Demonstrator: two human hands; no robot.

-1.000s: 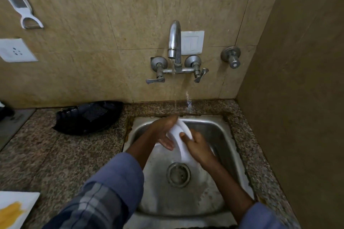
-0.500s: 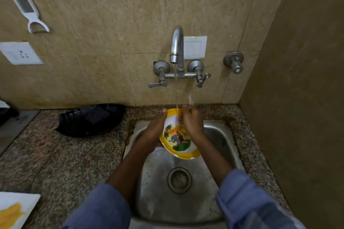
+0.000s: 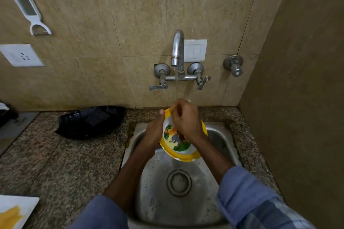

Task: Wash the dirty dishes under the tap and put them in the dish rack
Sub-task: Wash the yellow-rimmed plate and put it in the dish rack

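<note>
**Plate under running tap**

Round plate (image 3: 178, 143): yellow rim, white face, cartoon animal print. Tilted, face to camera, centre frame, above back of sink (image 3: 158, 182). Gripped at left rim by left hand (image 3: 154, 134); right hand (image 3: 186, 119) over upper face. Thin water (image 3: 176, 83) from tap (image 3: 177, 48) falling to top rim.

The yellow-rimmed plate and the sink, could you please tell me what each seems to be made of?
Plate: probably plastic or melamine, glossy, judging by its printed cartoon picture and yellow rim. Sink: likely stainless steel, dull brushed grey sheen, water droplets beading.

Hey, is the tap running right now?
Yes, running: a thin stream falls from the tap toward the right hand at the yellow-rimmed plate.
</note>
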